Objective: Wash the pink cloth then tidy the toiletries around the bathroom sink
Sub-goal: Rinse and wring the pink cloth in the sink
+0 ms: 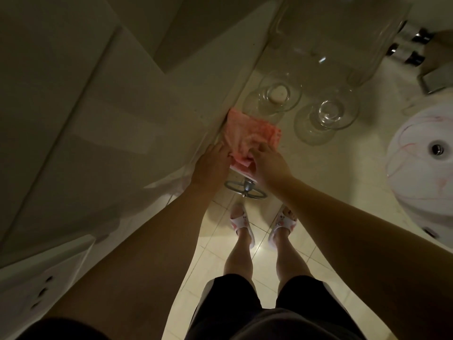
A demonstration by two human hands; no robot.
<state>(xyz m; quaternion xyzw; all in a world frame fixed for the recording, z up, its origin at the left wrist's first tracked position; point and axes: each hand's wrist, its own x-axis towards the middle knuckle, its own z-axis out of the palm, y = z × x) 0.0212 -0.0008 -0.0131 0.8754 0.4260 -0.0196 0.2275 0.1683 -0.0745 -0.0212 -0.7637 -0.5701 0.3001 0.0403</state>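
A pink cloth [247, 136] of soft, crinkled fabric lies on a smooth, pale stone-look countertop [326, 165]. Beside it stand clear glass jars [326, 114] with glossy, reflective walls. A ring holder [245, 188] of brushed grey metal hangs below the counter edge. The basin [421, 173] looks like glazed white ceramic with pink veining, its drain [437, 148] shiny metal. Glossy cream tiles [264, 263] cover the floor.

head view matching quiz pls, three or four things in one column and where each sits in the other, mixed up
Things:
1. cloth
2. sink
3. glass jars
4. towel ring

Places:
a. far right of the counter
b. below the hands, at the counter's front
c. under both hands, by the wall
d. between cloth and sink

Pairs: 1-c, 2-a, 3-d, 4-b
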